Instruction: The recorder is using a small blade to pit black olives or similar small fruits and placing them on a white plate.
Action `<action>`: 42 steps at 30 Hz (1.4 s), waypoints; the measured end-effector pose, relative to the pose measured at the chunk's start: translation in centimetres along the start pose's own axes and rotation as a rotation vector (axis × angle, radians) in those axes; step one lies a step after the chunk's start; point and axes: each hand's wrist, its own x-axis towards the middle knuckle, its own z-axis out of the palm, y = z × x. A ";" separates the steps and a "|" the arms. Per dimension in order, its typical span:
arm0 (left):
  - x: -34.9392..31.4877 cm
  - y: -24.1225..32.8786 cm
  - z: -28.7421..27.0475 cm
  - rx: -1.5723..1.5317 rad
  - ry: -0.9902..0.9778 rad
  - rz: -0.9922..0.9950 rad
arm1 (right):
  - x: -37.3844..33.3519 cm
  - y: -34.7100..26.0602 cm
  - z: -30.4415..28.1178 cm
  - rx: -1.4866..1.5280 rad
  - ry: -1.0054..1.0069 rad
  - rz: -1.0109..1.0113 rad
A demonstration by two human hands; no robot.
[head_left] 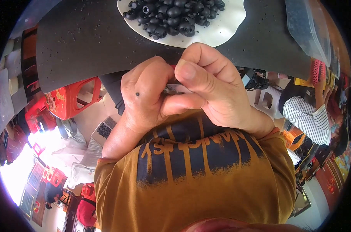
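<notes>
My left hand [144, 91] and my right hand [218, 83] meet close in front of my chest, just off the near edge of the dark table [86, 50]. Curled fingers close my left hand, and its thumb reaches across to the right palm. My right hand pinches thumb against forefinger. A small pale, shiny piece [177, 88] shows in the gap between the hands; its kind and which hand grips it are hidden. One tiny dark bit sticks to the back of my left hand. Beyond both hands, a white wavy-rimmed plate [225, 29] carries a heap of round black parts [173, 15].
Dark crumbs lie scattered over the tabletop. A see-through plastic bin [309, 31] stands at the far right. Red stools [73, 100] are at the left beside the table. A person in a striped top [309, 118] sits to the right. White bags [80, 166] rest on the floor at left.
</notes>
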 end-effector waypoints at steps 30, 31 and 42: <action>-0.8 -0.5 0.3 0.216 -0.017 0.116 | -0.3 0.7 -0.7 0.081 -0.035 0.093; -1.0 -0.6 0.3 0.256 0.025 0.149 | -0.3 0.6 -0.5 0.082 -0.036 0.096; -1.0 -0.9 -0.1 0.216 0.055 0.200 | 0.0 0.7 -0.7 0.110 0.005 0.154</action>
